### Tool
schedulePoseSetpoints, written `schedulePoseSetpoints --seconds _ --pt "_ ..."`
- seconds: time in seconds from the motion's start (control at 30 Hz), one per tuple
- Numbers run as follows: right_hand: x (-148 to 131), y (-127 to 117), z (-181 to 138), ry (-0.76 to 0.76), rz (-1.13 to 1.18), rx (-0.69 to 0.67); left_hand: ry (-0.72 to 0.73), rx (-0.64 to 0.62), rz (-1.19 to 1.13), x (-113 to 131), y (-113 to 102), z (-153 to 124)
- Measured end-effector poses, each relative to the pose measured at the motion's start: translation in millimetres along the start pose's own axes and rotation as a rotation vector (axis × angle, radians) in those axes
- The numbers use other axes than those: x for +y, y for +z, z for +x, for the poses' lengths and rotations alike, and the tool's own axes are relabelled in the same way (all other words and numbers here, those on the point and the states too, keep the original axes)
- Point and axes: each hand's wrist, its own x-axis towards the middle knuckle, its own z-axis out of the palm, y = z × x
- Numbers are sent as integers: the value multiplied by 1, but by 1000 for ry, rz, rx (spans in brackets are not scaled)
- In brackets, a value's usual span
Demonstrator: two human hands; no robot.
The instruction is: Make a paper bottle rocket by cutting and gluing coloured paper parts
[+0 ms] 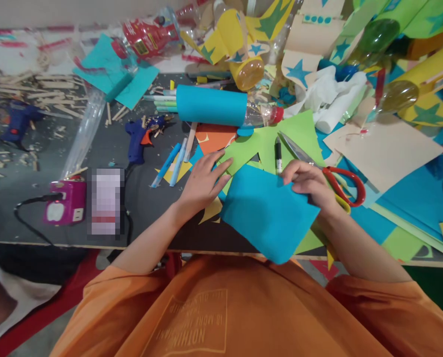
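Between the fingers and thumb of my right hand (310, 183) is the upper edge of a blue sheet of paper (268, 210), whose lower corner reaches past the table edge. My left hand (208, 176) has its fingers spread, over a light green sheet of paper (244, 156) and left of the blue sheet. Beside my right hand lie scissors (344, 187) with red handles, their blades pointing away from me. A black pen (278, 154) lies just beyond the blue sheet. Farther off, a plastic bottle (256, 114) wrapped in blue paper lies on its side.
At left are two blue glue guns (135, 141) (17, 121), a magenta power adapter (66, 202) with a cable and a blurred-out rectangular object (105, 202). Wooden sticks (54, 84) are scattered behind. Paper-covered bottles (400, 96) and paper scraps crowd the back and right.
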Motion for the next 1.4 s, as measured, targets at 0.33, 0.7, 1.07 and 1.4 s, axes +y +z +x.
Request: schedulePoseSetpoints --seconds 0.33,0.7,1.07,1.4 --pt "-3 -10 11 93 41 -107 -282 -101 -1007 25 -11 3" --pt "11 -4 10 -604 -805 503 -327 218 -1401 33 -2 40" --pt "26 39 11 -174 -347 191 -265 199 -1325 29 25 30" --pt "29 23 11 -42 -112 106 -61 518 -839 19 13 27"
